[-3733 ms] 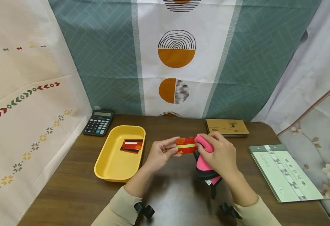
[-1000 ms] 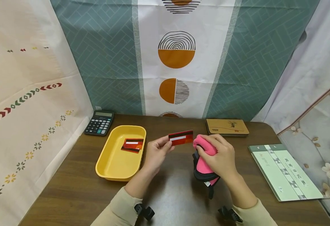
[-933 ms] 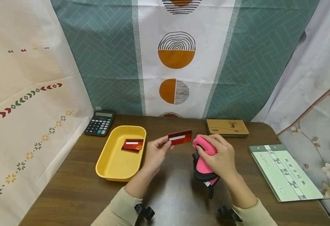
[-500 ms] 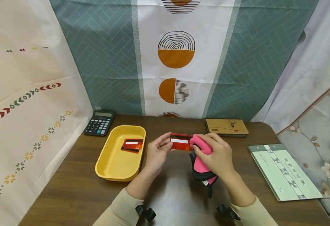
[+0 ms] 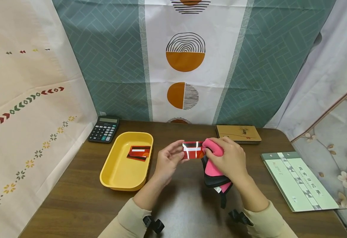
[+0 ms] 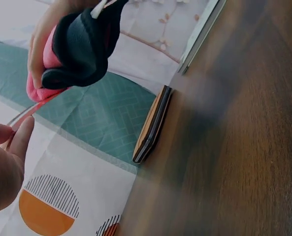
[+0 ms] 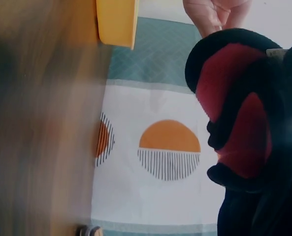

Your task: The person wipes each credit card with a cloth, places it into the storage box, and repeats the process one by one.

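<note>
My left hand [image 5: 167, 162] pinches the left end of a red bank card [image 5: 192, 153], its black stripe and white strip facing the head camera. My right hand [image 5: 230, 159] grips a folded, soft pink cloth piece [image 5: 213, 169] with black trim, a small white tag and a black strap hanging down. The card's right end meets the pink fold by the right thumb, and the fold covers that edge. From the left wrist, the card [image 6: 23, 116] appears nearly edge-on against the cloth piece [image 6: 81, 56]. The cloth piece [image 7: 234, 98] largely blocks the right wrist view.
Left on the brown table [image 5: 72, 185] stands a yellow tray [image 5: 122, 177] with red cards [image 5: 140, 151] lying in it. A calculator [image 5: 103, 129] is behind it. Brown notebooks [image 5: 238, 134] lie at the back right, a pale green book [image 5: 299, 181] at the right.
Earlier the card showed its yellow-striped face; now its black-striped back shows. Over the last second it moved from apart and tilted to level, against the pink cloth. The right grip persists.
</note>
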Demonstrator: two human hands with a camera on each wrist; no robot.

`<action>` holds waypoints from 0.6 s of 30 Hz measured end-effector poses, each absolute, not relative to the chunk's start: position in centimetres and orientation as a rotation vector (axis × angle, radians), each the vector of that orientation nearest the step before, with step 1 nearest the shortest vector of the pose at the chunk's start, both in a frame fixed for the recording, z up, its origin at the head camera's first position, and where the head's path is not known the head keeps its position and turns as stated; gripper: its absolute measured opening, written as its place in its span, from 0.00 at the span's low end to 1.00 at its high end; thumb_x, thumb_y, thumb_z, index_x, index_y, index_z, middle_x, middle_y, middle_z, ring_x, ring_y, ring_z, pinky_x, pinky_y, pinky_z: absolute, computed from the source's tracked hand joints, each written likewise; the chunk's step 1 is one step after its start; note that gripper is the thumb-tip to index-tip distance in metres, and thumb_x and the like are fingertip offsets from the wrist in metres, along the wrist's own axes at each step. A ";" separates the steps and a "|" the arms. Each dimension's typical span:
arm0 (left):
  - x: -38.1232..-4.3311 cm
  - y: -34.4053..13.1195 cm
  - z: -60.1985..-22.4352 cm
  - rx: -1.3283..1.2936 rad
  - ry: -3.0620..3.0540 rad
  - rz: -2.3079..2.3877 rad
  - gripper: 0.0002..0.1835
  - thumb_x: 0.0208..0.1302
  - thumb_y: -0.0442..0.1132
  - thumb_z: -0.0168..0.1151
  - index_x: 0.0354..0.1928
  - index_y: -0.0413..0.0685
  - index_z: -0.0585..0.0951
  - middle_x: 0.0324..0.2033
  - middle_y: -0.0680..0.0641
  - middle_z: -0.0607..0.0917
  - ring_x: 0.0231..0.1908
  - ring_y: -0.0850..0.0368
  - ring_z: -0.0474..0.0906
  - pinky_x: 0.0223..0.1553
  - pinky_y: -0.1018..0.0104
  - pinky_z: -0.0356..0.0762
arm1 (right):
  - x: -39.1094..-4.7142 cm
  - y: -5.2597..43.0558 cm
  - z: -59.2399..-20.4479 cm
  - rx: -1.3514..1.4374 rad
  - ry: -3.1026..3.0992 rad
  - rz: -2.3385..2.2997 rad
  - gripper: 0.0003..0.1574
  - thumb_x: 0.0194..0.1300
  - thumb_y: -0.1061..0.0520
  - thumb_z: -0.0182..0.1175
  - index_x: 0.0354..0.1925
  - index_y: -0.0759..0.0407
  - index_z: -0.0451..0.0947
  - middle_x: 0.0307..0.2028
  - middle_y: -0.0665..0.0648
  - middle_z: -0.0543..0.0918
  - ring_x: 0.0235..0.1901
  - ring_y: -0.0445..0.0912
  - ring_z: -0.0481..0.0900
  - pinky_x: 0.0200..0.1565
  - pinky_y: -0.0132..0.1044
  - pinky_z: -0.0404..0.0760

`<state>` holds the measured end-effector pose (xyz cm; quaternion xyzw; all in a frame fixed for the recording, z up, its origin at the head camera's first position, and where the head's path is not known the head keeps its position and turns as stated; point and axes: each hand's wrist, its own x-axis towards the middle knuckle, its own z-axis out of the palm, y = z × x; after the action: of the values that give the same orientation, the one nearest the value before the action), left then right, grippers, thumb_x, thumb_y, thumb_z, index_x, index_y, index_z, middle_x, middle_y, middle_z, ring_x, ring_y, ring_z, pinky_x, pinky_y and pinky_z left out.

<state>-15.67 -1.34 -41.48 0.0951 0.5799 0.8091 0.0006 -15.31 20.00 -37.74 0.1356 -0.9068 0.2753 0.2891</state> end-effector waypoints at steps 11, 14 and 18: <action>-16.3 0.7 -41.3 0.463 1.948 2.463 0.21 0.65 0.18 0.59 0.60 0.31 0.79 0.48 0.33 0.85 0.44 0.58 0.85 0.45 0.67 0.85 | -14.9 17.3 -36.7 0.489 -2.362 0.708 0.25 0.52 0.50 0.77 0.48 0.56 0.88 0.38 0.56 0.86 0.29 0.51 0.83 0.24 0.43 0.80; -16.3 0.2 -41.0 0.434 1.859 2.481 0.22 0.66 0.18 0.58 0.62 0.32 0.77 0.49 0.32 0.84 0.45 0.52 0.86 0.45 0.58 0.86 | -15.2 18.0 -36.5 0.443 -2.353 0.697 0.24 0.51 0.52 0.77 0.48 0.55 0.88 0.37 0.56 0.86 0.28 0.51 0.82 0.23 0.42 0.78; -16.4 0.1 -40.9 0.440 1.837 2.489 0.22 0.67 0.18 0.57 0.62 0.32 0.76 0.47 0.34 0.84 0.43 0.54 0.87 0.45 0.57 0.87 | -15.2 17.7 -36.8 0.474 -2.319 0.701 0.24 0.51 0.52 0.77 0.48 0.55 0.88 0.37 0.56 0.86 0.28 0.51 0.82 0.23 0.42 0.78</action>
<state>-16.38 0.06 -40.87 0.1409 0.5878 0.7966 0.0084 -15.19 17.73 -36.80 0.1811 -0.8868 0.2680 0.3301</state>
